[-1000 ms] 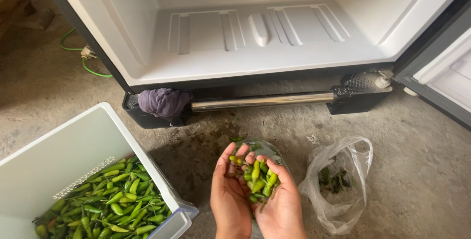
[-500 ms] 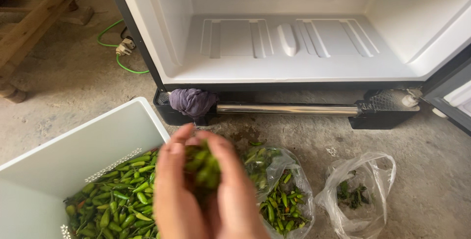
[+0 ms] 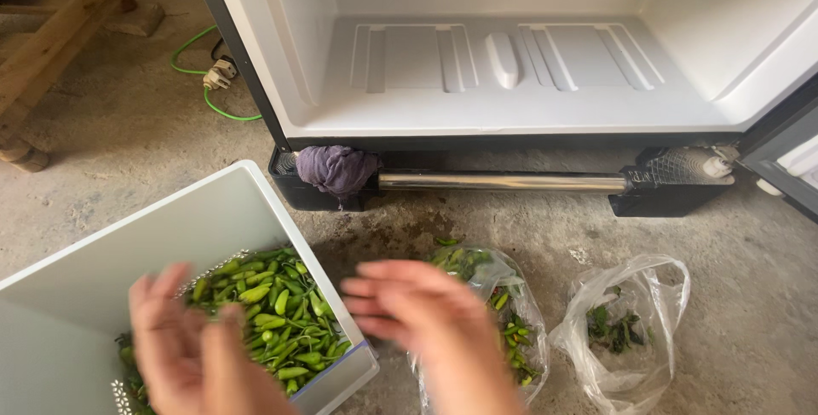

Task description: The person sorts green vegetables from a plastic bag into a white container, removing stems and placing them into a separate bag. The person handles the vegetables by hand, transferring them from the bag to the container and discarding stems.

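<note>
Most chillies (image 3: 273, 317) already in bin (image 3: 221, 219); some left in bag (image 3: 503, 313); left hand (image 3: 183, 342) and right hand (image 3: 426, 313) empty, fingers spread

The 2 hands, left hand (image 3: 183, 342) and right hand (image 3: 417, 313), are bare, motion-blurred, with no sleeves, rings or gloves showing.

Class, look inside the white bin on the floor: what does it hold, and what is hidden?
The white bin holds a heap of green chillies. The left hand, blurred, covers part of the heap, so the bin's floor and the heap's depth cannot be seen.
</note>
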